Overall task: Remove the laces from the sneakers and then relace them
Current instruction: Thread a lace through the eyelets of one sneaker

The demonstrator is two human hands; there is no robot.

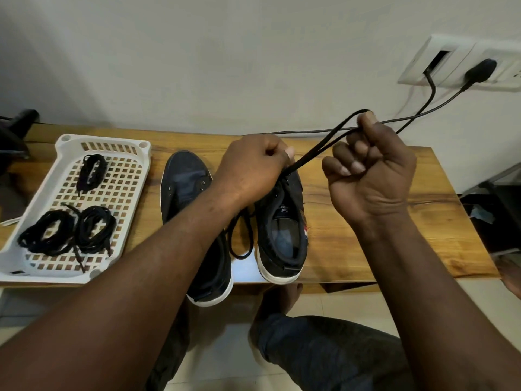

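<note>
A person sits at a wooden surface (380,244) with a pair of dark sneakers with white soles lying side by side, toes toward the wall. The left hand (253,167) is in the middle of the frame over the front of the right-hand sneaker (282,230). Its fingers are curled and pinch the black lace (303,160) just where it leaves the eyelets. From there the lace runs up and to the right as a doubled strand to the right hand (372,176). That hand is raised and clenched into a fist round the lace, with a small loop standing out above the thumb. A slack loop of the same lace lies on the surface between the two shoes. The left-hand sneaker (183,176) is partly hidden under the left forearm, and its visible eyelets are bare.

At the left of the frame is a white perforated tray (104,141) holding three coiled bundles of black laces. One bundle (91,170) is near the far end, and two bundles (46,235) (95,230) lie side by side nearer the person.

In the upper right a wall socket plate (462,60) carries a black plug (479,70), and a dark cable (310,131) trails along the back of the surface.
</note>
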